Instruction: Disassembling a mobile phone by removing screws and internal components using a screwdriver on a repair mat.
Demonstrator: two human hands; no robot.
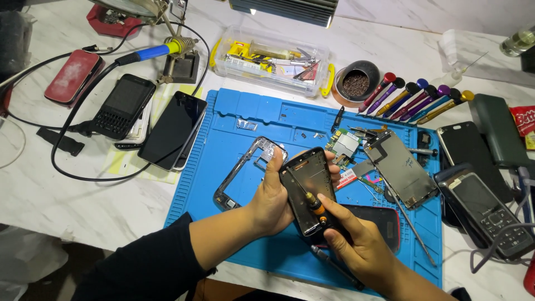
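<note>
My left hand (272, 202) grips a black phone housing (310, 187) by its left edge, tilted upright above the blue work mat (234, 120). My right hand (356, 245) pinches a small screwdriver with an orange collar (313, 202), whose tip rests inside the housing. A bare metal phone frame (245, 170) lies on the mat just left of my left hand. A dark red-edged phone back (384, 220) lies under my right hand.
A circuit board (346, 146) and a silver screen panel (400, 167) lie on the mat's right part. A row of coloured screwdrivers (415, 100), a clear parts box (273, 58), a soldering iron (156, 53) and several phones (173, 129) surround the mat.
</note>
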